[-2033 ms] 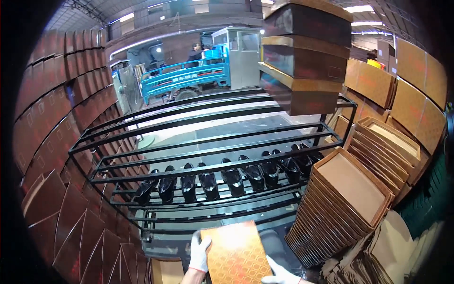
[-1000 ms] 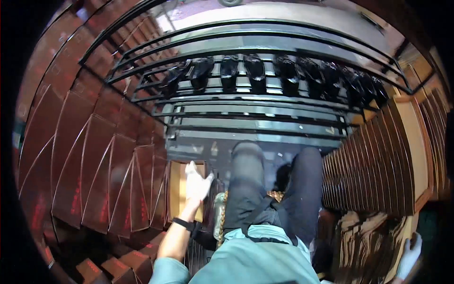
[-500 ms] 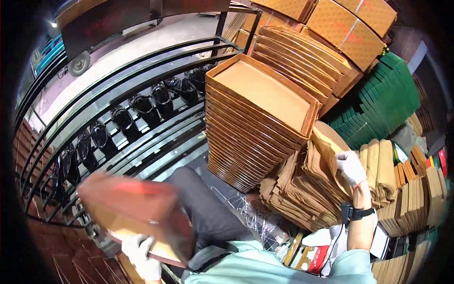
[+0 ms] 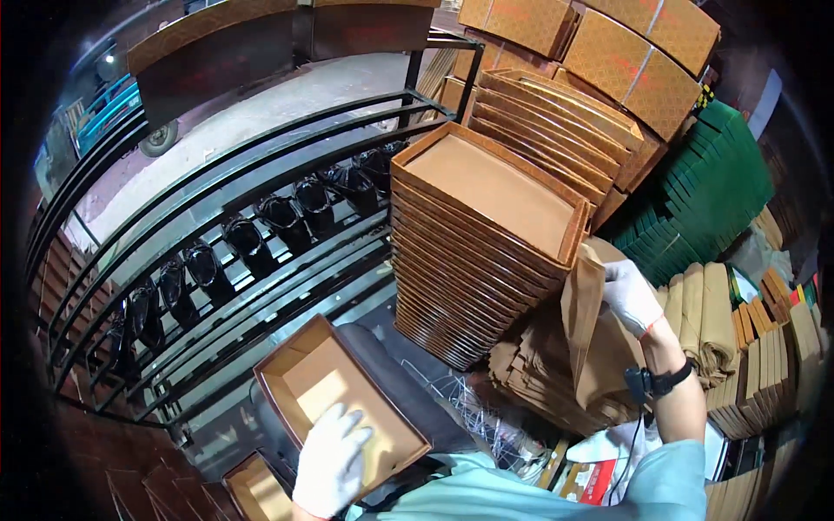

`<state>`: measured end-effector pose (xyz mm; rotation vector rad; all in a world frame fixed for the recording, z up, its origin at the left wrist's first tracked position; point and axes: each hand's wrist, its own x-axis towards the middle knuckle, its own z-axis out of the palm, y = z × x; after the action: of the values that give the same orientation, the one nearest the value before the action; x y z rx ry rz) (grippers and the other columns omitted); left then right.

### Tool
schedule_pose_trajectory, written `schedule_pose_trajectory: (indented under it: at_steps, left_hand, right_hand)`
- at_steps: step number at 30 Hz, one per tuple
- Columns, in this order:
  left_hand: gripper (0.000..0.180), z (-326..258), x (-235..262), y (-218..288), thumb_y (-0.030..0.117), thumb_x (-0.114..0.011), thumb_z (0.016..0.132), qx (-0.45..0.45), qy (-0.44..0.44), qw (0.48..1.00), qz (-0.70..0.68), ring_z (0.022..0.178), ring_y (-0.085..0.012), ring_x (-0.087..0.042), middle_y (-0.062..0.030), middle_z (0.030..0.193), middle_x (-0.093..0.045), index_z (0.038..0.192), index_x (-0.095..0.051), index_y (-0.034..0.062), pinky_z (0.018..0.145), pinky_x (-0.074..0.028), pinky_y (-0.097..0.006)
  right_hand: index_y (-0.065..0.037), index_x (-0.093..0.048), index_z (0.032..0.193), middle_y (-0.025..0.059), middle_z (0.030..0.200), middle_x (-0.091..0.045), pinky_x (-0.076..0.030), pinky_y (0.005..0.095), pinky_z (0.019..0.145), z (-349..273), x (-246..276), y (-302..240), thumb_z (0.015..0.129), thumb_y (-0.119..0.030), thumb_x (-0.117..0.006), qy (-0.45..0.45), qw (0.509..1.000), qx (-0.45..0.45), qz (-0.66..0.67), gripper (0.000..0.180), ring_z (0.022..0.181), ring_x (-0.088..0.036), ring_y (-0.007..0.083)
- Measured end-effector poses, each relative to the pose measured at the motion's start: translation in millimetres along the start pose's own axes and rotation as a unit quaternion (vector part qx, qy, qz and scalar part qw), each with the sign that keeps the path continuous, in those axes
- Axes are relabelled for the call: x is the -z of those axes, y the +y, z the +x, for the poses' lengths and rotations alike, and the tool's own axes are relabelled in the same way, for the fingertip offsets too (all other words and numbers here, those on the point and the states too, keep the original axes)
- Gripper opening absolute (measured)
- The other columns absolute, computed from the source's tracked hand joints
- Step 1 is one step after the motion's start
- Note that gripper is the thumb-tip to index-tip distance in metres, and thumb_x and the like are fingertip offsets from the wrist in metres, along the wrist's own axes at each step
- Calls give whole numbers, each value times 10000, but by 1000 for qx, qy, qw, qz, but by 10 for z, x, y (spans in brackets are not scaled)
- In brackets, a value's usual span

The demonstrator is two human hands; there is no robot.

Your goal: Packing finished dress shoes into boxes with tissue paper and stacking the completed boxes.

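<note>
A black metal rack [image 4: 217,200] of curved rails is spanning the left and centre of the view, with a row of dark shoes [image 4: 261,239] sitting along one of its tiers. To the right of it, a tall stack of shallow brown box trays [image 4: 473,252] is standing with the top tray facing up and open. Behind that stack, a second leaning stack of trays [image 4: 565,113] is resting below patterned orange-brown boxes [image 4: 608,43]. Green flat boxes [image 4: 712,191] are lying in a sloping pile at the far right, and bundles of tan folded paper [image 4: 704,313] are standing beside them.

An open brown box [image 4: 334,395] is lying tilted across the person's lap, its hollow facing up. The left hand [image 4: 333,460], in a white glove, is pressing flat inside this box near its closer rim, fingers spread and not clamped on anything.

The right hand [image 4: 630,295], also gloved in white, is gripping the upper edge of a brown paper bag [image 4: 591,339], which is hanging upright just beside the tall tray stack and above a heap of similar paper bags [image 4: 539,382]. A dark wristband [image 4: 656,382] is sitting on the right forearm. The two hands are working well apart.
</note>
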<state>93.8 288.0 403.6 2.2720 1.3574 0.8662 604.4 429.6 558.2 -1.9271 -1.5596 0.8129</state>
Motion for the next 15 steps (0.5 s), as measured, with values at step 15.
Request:
schedule_pose_trajectory:
  at_steps: [15]
  left_hand:
    - [1039,1346,-271,1459,349,-999,869,-2,-112,887,-447,1599,-360,-467,-244,1709,-483,1679,-447,6,1318,-401,-483]
  right_hand:
    - [27,-677,1275,137,1139,-786,-695,383,748,-847,-221,-930,1091,-134,-662,42,949,72,305,245,894,-815,241]
